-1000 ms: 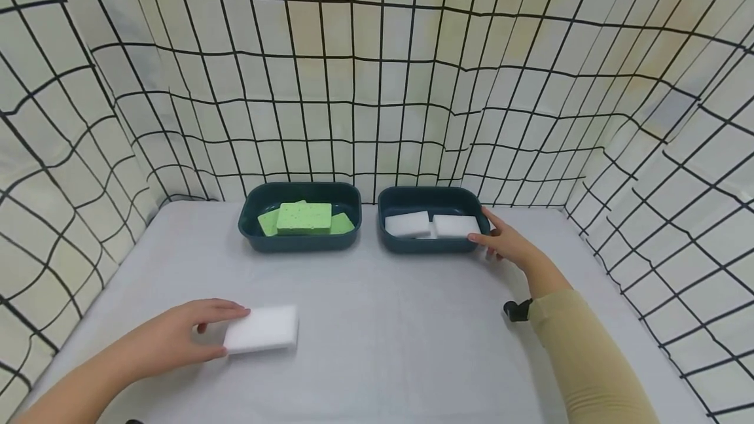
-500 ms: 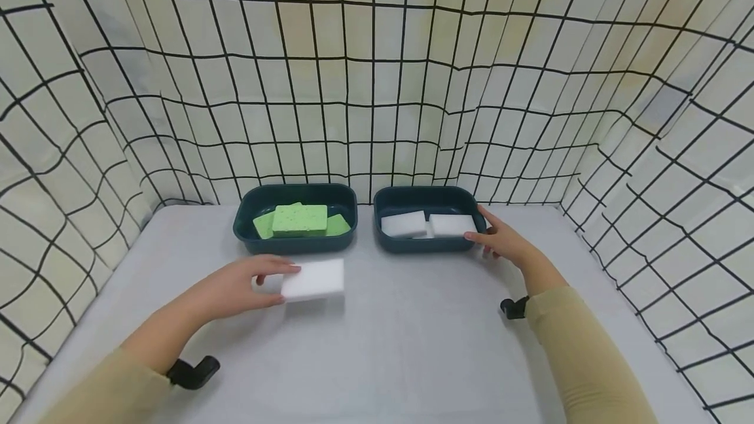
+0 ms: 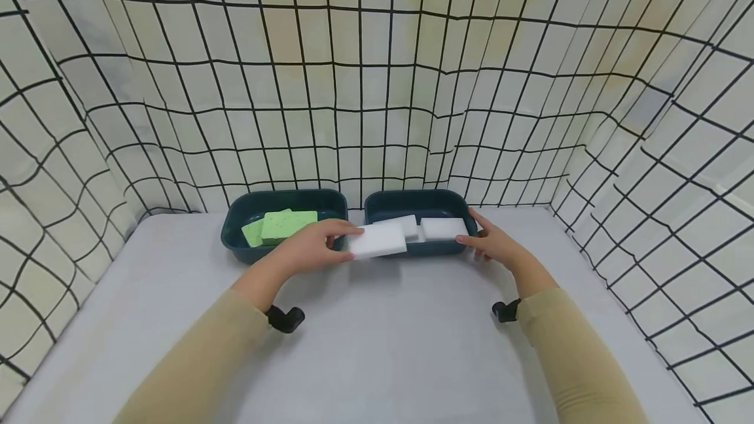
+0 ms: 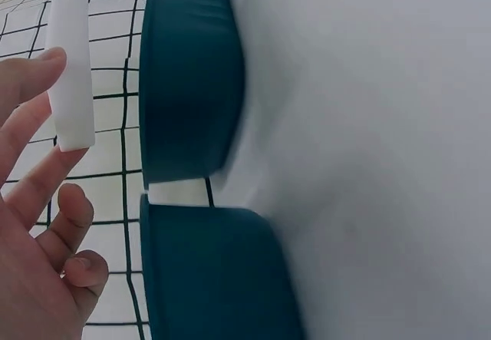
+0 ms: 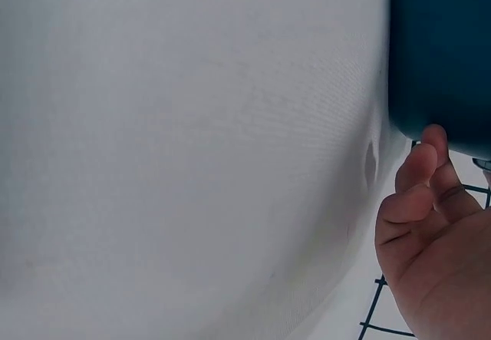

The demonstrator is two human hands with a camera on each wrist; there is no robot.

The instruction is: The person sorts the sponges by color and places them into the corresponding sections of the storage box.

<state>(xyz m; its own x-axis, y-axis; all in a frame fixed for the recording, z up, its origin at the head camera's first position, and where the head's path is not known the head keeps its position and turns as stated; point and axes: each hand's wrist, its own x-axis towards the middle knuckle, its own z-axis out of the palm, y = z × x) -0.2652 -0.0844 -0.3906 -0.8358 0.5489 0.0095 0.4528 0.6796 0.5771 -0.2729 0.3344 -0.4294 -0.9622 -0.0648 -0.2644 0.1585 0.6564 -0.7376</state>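
Observation:
My left hand (image 3: 309, 245) pinches a white block (image 3: 377, 241), which looks like a melamine sponge, between thumb and fingers. The left wrist view shows that block (image 4: 71, 64) edge-on, above the bins' rims. It hovers over the front left edge of the right-hand dark teal bin (image 3: 438, 249), in front of a white sponge (image 3: 406, 224) inside. Another white sponge (image 3: 443, 228) lies at that bin's right end. At the bin's right corner, my right hand (image 3: 495, 244) grips the rim; in the right wrist view its fingers (image 5: 418, 167) curl against the bin's outer wall.
To the left stands a second dark teal bin (image 3: 235, 246) holding green sponges (image 3: 288, 224), partly hidden behind my left hand. Both bins rest on a white-covered table (image 3: 400, 345). A black wire grid (image 3: 359, 110) backed with pale cloth encloses the back and sides.
My left hand has lifted the white sponge from the table's left front and carried it right and away, to the right-hand bin. The right hand stays at the bin's corner.

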